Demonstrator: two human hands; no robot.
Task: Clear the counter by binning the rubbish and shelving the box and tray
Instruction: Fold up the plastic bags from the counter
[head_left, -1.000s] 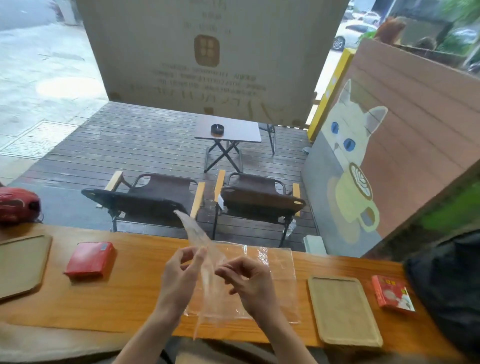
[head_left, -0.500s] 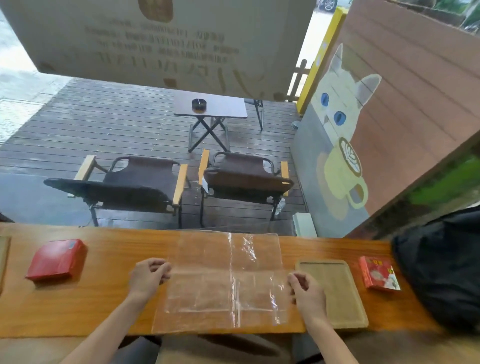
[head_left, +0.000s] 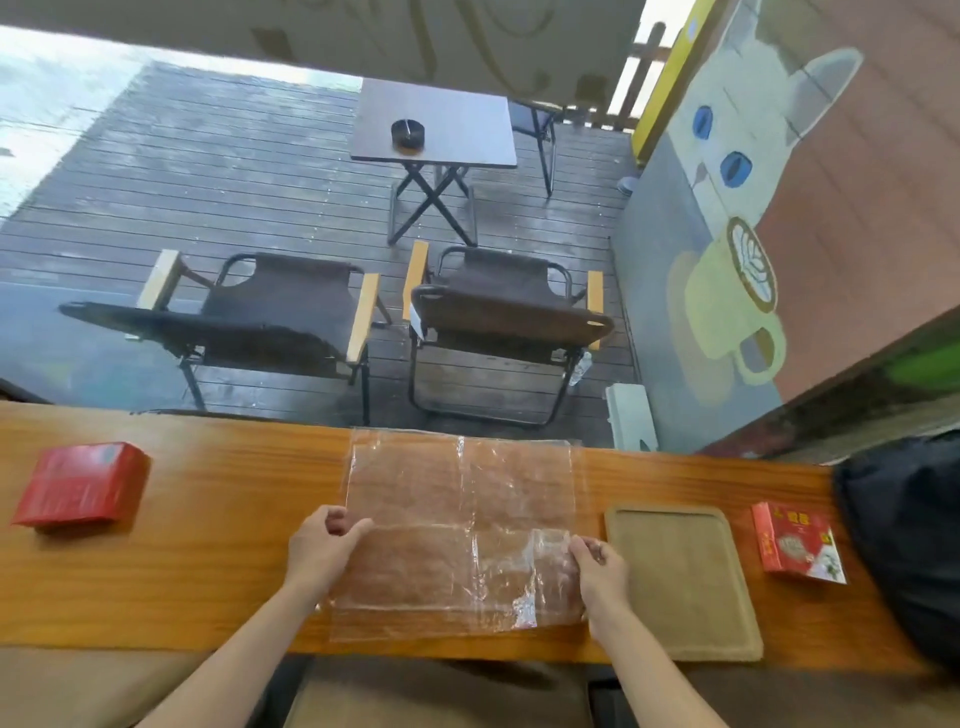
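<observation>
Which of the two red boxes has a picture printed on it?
The red box at the right end, just right of the tan tray; its front shows a printed picture. The red box at the left end looks plain.

**Soft daylight, wide-angle bend**

Even, overcast daylight comes in from the wet deck (head_left: 218, 171) ahead, which shows pale glare at far left. Shadows are faint. The clear plastic sheet (head_left: 457, 519) pinched between the hands glints with small highlights. Straight lines bow toward the edges, and the whole frame is mildly soft.
</observation>
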